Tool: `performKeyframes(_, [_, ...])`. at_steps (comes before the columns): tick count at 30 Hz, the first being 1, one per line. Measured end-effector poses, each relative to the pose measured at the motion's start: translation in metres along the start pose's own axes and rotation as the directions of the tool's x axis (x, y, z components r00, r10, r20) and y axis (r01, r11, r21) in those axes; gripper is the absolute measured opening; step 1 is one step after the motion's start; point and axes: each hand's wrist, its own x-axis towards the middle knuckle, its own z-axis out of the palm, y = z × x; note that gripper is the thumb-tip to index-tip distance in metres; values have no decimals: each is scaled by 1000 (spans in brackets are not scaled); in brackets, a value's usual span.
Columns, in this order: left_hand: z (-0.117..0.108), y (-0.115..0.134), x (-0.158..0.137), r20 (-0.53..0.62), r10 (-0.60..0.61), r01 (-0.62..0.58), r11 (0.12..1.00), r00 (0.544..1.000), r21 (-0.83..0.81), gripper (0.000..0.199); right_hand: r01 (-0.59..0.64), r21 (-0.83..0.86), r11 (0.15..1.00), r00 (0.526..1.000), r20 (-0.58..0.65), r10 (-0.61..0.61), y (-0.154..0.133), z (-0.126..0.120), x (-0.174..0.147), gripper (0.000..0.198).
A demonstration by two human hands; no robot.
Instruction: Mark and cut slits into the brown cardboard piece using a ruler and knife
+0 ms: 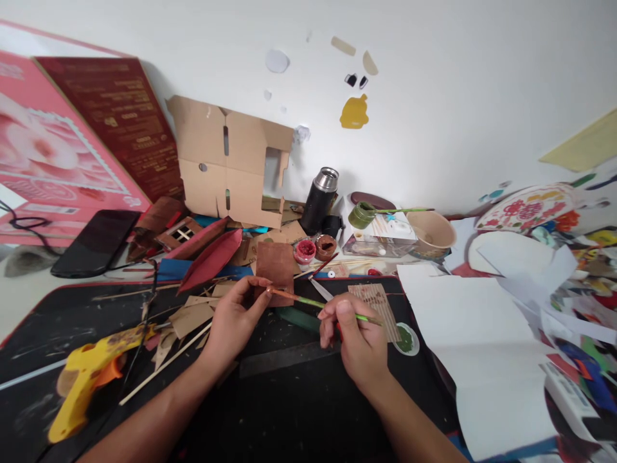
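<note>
A slim paintbrush (308, 301), brown-orange at its left end and green along the handle, runs between my two hands. My left hand (241, 307) is closed in a pinch at the brown end; whether a small piece also sits between those fingertips I cannot tell. Like a pen, the green handle lies in my right hand (357, 334), fingers curled round it. A pointed pale blade (321, 289) shows just behind the brush, and a bit of red peeks out under my right fingers. Behind my left fingertips is a brown painted card square (276, 265).
Open jars of red paint (305, 251) and brown paint (326, 246) stand behind, near a black thermos (319, 202). A lid with green paint (406, 339) lies right of corrugated card (373, 305). At left are a yellow glue gun (91, 370) and card scraps; white paper (477, 347) covers the right.
</note>
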Motion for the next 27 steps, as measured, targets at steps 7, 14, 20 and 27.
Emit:
performKeyframes(7, [0, 2, -1, 8, -3, 3, 1000, 1000, -7, 36, -15, -35, 999, 1000, -10, 15, 2, -4, 0, 46])
performKeyframes(14, [0, 2, -1, -7, -7, 7, 1000, 1000, -6, 33, -20, -23, 1000, 999, -37, 19, 4, -10, -1, 44])
performKeyframes(20, [-2, 2, 0, -7, -15, 15, 1000, 1000, -3, 32, -22, -43, 999, 997, -72, 19, 2, -20, -3, 44])
performKeyframes(27, [-2, 1, 0, -11, -14, 14, 1000, 1000, 14, 32, -15, -43, 999, 995, -104, 11, -5, -22, -2, 45])
